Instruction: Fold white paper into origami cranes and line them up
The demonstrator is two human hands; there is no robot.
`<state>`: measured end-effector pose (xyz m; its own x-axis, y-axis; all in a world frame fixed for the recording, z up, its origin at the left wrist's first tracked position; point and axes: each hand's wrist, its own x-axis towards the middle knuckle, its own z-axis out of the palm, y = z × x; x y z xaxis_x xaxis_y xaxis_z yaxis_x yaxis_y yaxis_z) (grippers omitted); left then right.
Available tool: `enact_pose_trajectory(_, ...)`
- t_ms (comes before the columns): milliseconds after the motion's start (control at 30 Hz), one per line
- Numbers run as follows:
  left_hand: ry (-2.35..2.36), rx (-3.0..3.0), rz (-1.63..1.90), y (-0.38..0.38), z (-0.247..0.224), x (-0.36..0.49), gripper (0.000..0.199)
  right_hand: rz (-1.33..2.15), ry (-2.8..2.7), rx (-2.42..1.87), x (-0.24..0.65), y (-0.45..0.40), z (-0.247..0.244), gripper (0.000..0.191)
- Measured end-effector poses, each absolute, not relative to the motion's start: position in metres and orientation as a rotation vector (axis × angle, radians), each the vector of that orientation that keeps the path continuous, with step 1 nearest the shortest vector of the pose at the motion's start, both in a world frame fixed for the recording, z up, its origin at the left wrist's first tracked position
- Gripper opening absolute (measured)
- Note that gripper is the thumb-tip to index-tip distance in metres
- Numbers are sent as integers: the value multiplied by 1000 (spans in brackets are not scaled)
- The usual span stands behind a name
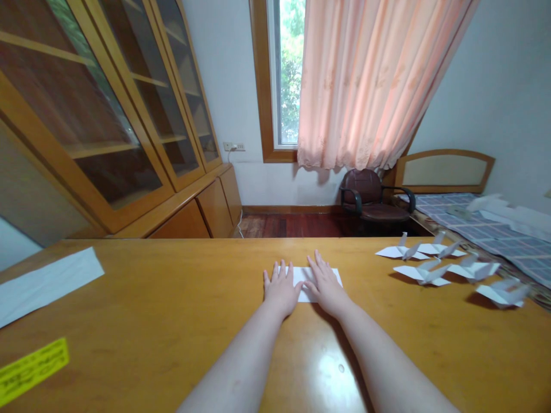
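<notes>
A small white sheet of paper [306, 295] lies flat on the wooden table [172, 321], near its far edge. My left hand [280, 291] rests palm down over the left part of the paper, fingers spread and pointing away. Over the right part lies my right hand [326, 287], its fingers apart and its thumb reaching inward across the sheet. The two thumbs are close together. Both hands press on the paper without gripping anything, and they hide its left edge and much of its right side.
Several folded white paper birds [424, 274] stand at the table's far right. At the left lie a long white paper [47, 284] and a yellow label [34, 370]. Beyond the table are a cabinet [172, 206], a chair [374, 198] and a bed [456, 215].
</notes>
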<state>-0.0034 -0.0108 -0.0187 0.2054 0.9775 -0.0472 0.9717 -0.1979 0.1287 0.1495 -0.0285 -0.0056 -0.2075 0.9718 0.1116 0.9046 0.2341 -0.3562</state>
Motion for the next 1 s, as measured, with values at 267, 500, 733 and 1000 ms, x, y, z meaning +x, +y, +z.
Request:
enact_pose_trajectory(267,1899,2318,69,-11,-18,-5,68,373,-2297,-1987,154,-30,-9,66)
enact_pose_trajectory(500,2045,2203,59,-7,-17,-10,71,387,-2154,-2216,162,-24,-12,70)
enact_pose_trajectory(733,2289,1985,38,-3,-15,-22,64,315,-1684,-2573,177,-18,-23,73)
enact_pose_trajectory(1000,2338,1964,124,0,-15,-23,65,204,-1589,-2573,183,-17,-24,67)
